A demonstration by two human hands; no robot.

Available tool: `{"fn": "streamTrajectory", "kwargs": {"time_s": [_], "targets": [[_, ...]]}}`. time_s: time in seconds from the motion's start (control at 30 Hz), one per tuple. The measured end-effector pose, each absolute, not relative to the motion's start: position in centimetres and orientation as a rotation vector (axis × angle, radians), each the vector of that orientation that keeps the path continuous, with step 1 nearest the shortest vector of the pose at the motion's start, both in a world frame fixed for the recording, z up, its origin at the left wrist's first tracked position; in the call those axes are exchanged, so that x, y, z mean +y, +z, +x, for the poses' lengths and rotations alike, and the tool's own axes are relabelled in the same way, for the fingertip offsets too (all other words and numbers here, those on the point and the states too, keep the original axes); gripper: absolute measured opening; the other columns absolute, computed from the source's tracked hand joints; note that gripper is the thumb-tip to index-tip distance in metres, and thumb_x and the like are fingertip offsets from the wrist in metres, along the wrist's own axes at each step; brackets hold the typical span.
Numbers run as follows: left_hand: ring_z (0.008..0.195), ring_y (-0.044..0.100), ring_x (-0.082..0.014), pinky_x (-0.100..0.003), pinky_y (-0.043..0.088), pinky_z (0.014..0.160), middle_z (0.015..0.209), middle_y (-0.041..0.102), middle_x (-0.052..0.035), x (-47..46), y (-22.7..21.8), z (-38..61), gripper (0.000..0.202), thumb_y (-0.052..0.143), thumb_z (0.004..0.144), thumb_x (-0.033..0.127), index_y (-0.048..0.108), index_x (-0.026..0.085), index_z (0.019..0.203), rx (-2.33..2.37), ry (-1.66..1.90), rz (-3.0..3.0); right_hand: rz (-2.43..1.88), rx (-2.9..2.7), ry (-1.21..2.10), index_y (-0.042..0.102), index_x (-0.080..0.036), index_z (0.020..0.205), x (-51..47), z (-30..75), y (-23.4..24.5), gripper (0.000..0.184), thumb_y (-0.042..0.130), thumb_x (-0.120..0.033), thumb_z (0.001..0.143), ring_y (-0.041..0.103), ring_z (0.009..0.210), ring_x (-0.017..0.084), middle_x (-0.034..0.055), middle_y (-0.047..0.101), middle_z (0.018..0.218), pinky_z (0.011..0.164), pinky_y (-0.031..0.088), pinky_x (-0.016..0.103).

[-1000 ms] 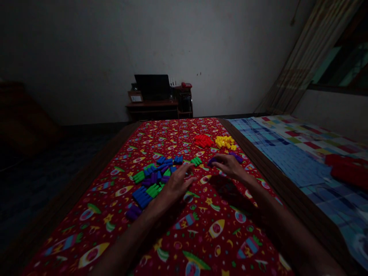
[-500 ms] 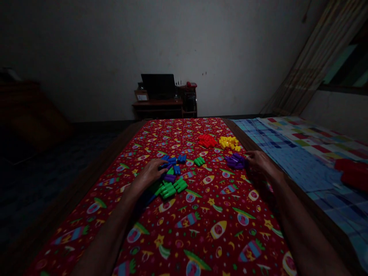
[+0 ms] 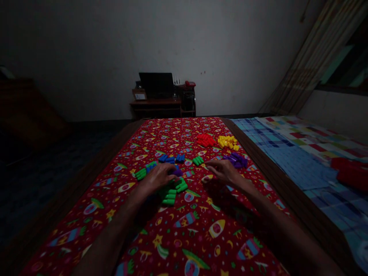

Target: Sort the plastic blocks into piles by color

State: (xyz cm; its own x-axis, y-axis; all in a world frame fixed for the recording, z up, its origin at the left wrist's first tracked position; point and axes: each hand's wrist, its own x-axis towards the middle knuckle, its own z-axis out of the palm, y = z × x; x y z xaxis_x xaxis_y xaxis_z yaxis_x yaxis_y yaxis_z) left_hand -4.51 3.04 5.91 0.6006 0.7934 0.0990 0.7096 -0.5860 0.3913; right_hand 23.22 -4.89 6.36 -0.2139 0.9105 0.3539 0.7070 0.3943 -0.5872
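My left hand (image 3: 161, 176) is closed on a purple plastic toy piece (image 3: 177, 173) above the mixed pieces on the left. Around and partly under it lie green toy pieces (image 3: 169, 197) and blue toy pieces (image 3: 166, 158); the hand hides some of them. My right hand (image 3: 224, 171) hovers over the cloth with its fingers apart, and nothing shows in them. Just beyond it sits a pile of purple toy pieces (image 3: 236, 159). A single green cluster (image 3: 198, 160) lies between the two hands, a little farther off.
A pile of red pieces (image 3: 205, 140) and a pile of yellow pieces (image 3: 227, 142) lie at the back right. Beneath everything spreads a red patterned cloth (image 3: 189, 237). Checked bedding (image 3: 287, 153) is on the right; a desk with a dark screen (image 3: 156, 85) stands at the wall.
My right hand has moved left, away from the purple pile. My left hand has shifted slightly right and nearer, and a purple piece now shows at its fingertips.
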Motion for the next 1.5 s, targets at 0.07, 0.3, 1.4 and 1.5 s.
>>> {"fn": "streamTrajectory", "kwargs": {"time_s": [0.07, 0.3, 1.4, 1.5], "targets": [[0.078, 0.064, -0.0203, -0.027, 0.048, 0.07, 0.083, 0.071, -0.0012, 2.3, 5.8, -3.2, 0.018, 0.06, 0.074, 0.032, 0.07, 0.023, 0.086, 1.183, 0.455, 2.434, -1.263, -2.014, 0.451, 0.06, -0.02, 0.127, -5.7, 20.9, 5.7, 0.038, 0.052, -0.031, 0.092, 0.067, 0.083, 0.018, 0.0085, 0.072, 0.106, 0.073, 0.049, 0.027], [0.09, 0.066, -0.0228, -0.031, 0.052, 0.078, 0.099, 0.072, -0.0053, 0.1, 6.0, -0.6, 0.027, 0.055, 0.078, 0.028, 0.069, 0.021, 0.1, 0.95, 0.657, 2.324, -1.219, -2.067, 0.414, 0.068, -0.018, 0.109, -5.7, 20.5, 4.8, 0.027, 0.048, -0.026, 0.092, 0.065, 0.074, 0.017, 0.0068, 0.072, 0.092, 0.067, 0.047, 0.025], [0.081, 0.068, -0.0238, -0.03, 0.049, 0.072, 0.087, 0.072, -0.0084, 4.6, 5.1, -5.9, 0.032, 0.048, 0.086, 0.028, 0.059, 0.016, 0.114, 1.636, 0.49, 2.425, -1.397, -2.278, 0.208, 0.069, -0.015, 0.11, -1.5, 20.6, 6.2, 0.036, 0.056, -0.008, 0.077, 0.053, 0.061, 0.012, 0.0028, 0.067, 0.072, 0.06, 0.036, 0.021], [0.079, 0.069, -0.0223, -0.03, 0.051, 0.07, 0.085, 0.073, -0.0056, 4.7, 6.1, -5.5, 0.032, 0.052, 0.081, 0.032, 0.06, 0.018, 0.109, 1.459, 0.596, 2.267, -1.248, -2.194, 0.206, 0.06, -0.017, 0.125, -1.7, 18.9, 5.2, 0.039, 0.054, -0.018, 0.087, 0.056, 0.067, 0.013, 0.0062, 0.07, 0.084, 0.064, 0.039, 0.022]]}}
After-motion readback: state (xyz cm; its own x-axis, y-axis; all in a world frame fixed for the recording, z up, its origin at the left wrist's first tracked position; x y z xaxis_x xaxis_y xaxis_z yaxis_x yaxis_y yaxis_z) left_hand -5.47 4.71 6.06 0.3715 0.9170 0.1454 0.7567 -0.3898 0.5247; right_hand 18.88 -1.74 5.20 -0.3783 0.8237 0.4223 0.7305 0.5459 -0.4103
